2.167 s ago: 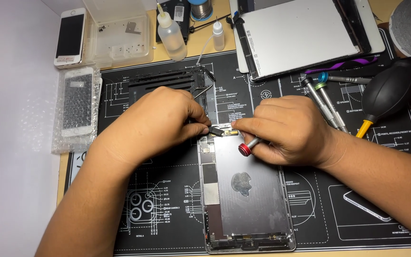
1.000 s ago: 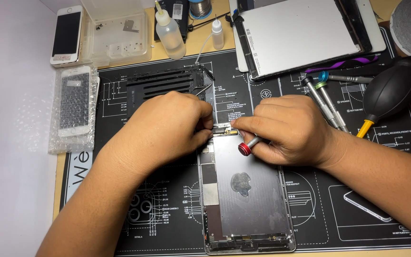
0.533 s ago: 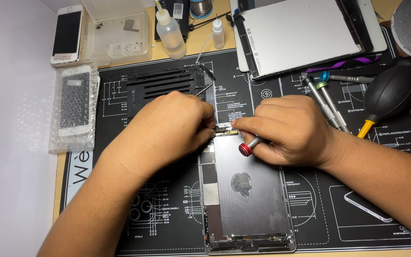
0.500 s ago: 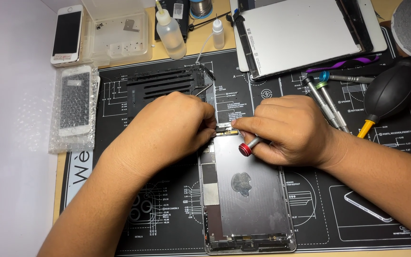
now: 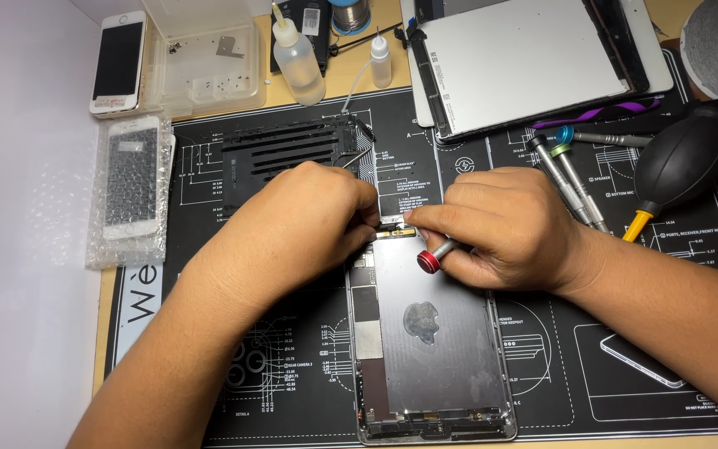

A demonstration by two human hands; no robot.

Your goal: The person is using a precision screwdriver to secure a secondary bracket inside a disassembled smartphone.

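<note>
An opened tablet shell (image 5: 430, 349), silver inside, lies on a black printed work mat (image 5: 542, 349). My left hand (image 5: 305, 220) rests at the shell's top left corner, fingertips pinched on a small part at the top edge. My right hand (image 5: 500, 224) meets it from the right, fingertips on the same small part, and holds a red-capped screwdriver (image 5: 430, 259) tucked under its fingers. What lies between the fingertips is mostly hidden.
A detached white tablet screen (image 5: 533, 58) lies at the back right. Several screwdrivers (image 5: 571, 179) and a black air blower (image 5: 679, 162) are at the right. Two bottles (image 5: 297, 54), a clear parts box (image 5: 205, 58), a white phone (image 5: 118, 62) and a bubble-wrapped phone (image 5: 130, 187) sit at the left.
Both hands stay at the shell's top edge; the left fingers have shifted slightly. The view has barely drifted.
</note>
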